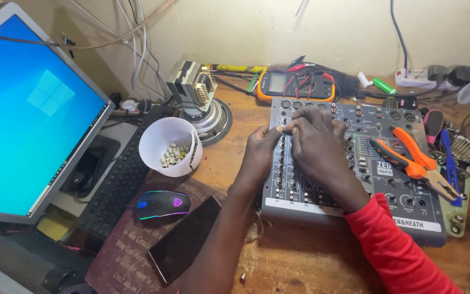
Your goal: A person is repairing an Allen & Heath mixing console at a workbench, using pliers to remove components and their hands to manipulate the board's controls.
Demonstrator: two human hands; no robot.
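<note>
A grey audio mixer [376, 179] with rows of small knobs lies on the wooden bench. My left hand [261, 149] rests on the mixer's left edge, its thumb and forefinger pinched on a small pale knob cap [280, 128] near the top of the left knob column. My right hand [316, 144], in a red sleeve, lies over the mixer's left half with its fingertips meeting the left hand's at that same cap. Orange-handled pliers [412, 160] rest on the mixer's right side.
A white cup [164, 142] of several pale knob caps stands left of the mixer. Nearby are a lit mouse [161, 206], a black phone [186, 238], a keyboard [116, 188], a monitor [25, 117], a multimeter [295, 85] and a loose speaker [205, 117]. Tools clutter the right edge.
</note>
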